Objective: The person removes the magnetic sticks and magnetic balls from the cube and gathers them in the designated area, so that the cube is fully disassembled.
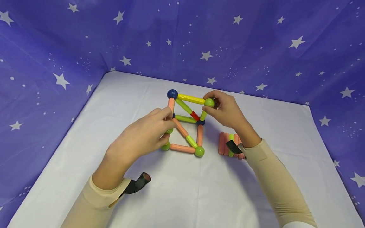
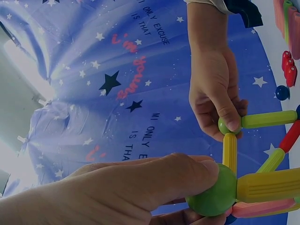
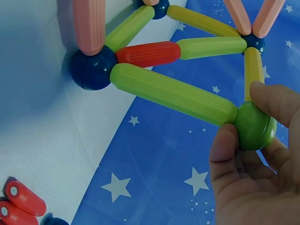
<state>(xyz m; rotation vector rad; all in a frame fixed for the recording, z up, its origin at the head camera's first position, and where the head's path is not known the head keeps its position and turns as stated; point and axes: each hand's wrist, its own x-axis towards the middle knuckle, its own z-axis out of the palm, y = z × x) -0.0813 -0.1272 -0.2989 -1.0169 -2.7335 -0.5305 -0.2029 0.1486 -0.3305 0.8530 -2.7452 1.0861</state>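
A frame of magnetic rods and balls stands mid-table. My right hand pinches a green ball at its upper right corner, where a yellow rod and a green rod join it. Thumb and fingers of my left hand hold another green ball on the left side; that hand partly covers this side in the head view. A dark blue ball tops the far left corner. Pink rods, a short red rod and a lower green ball form other parts.
Pink and green rods lie in a row under my right wrist, partly hidden by a black wrist mount. Short red rods and a loose blue ball lie nearby. A starry purple-blue cloth borders the white table.
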